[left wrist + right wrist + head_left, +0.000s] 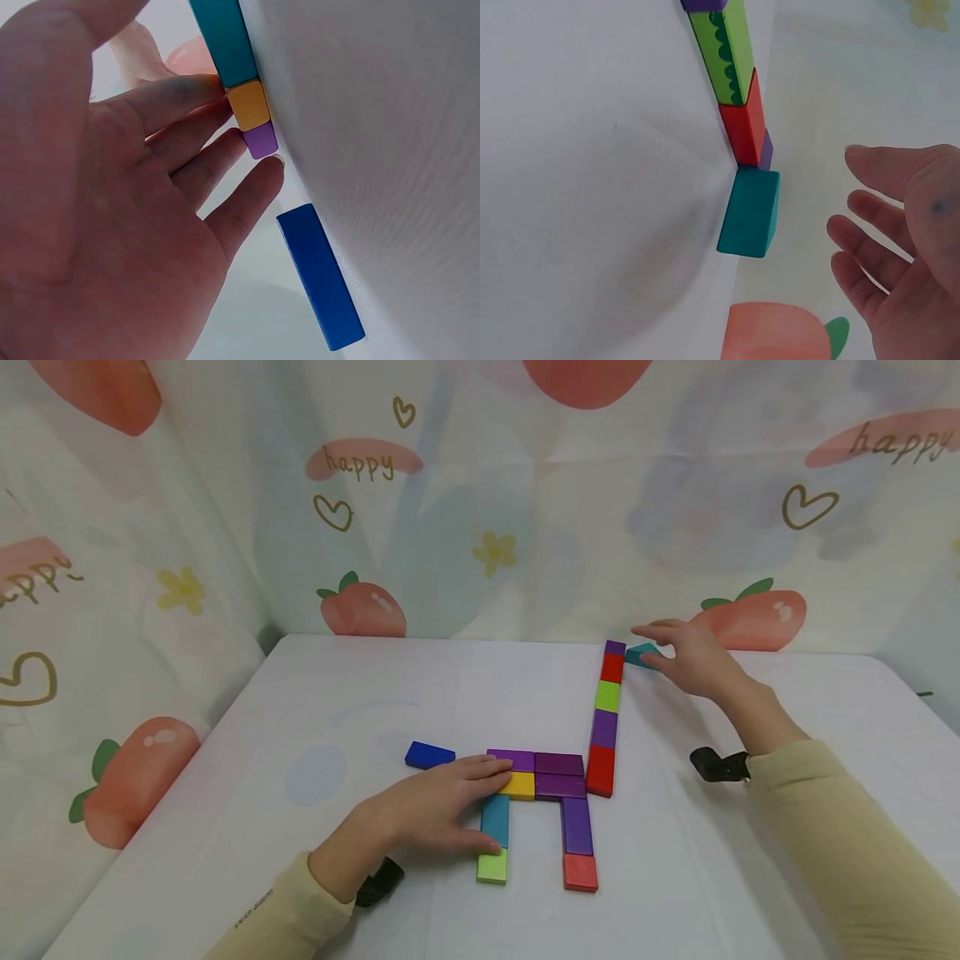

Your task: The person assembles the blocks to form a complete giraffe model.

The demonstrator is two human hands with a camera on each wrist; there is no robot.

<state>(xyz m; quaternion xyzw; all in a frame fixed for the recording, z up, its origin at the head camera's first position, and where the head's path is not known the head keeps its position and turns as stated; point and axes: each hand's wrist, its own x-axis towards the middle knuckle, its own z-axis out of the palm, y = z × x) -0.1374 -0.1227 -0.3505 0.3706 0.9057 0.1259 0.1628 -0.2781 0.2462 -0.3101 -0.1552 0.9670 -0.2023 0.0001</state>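
Flat coloured blocks form a four-legged figure with a tall column on the white table. My left hand point(423, 810) lies over the figure's left side, fingers nearly straight. Its fingertips touch the purple block point(510, 759) and the yellow block point(521, 787), while its thumb reaches across the teal block point(495, 820) to the edge of the lime block point(492, 868). At the column's far end, my right hand point(697, 664) is spread beside a teal wedge-like block point(748, 214). The right wrist view shows a gap between them. That block meets the red block point(744, 133) at a corner.
A blue block point(430, 755) lies at the figure's left, near my left hand. Dark purple blocks point(558, 764) and a leg ending in a coral block point(581, 872) make up the right side. A patterned cloth point(450, 560) hangs behind the table's back edge.
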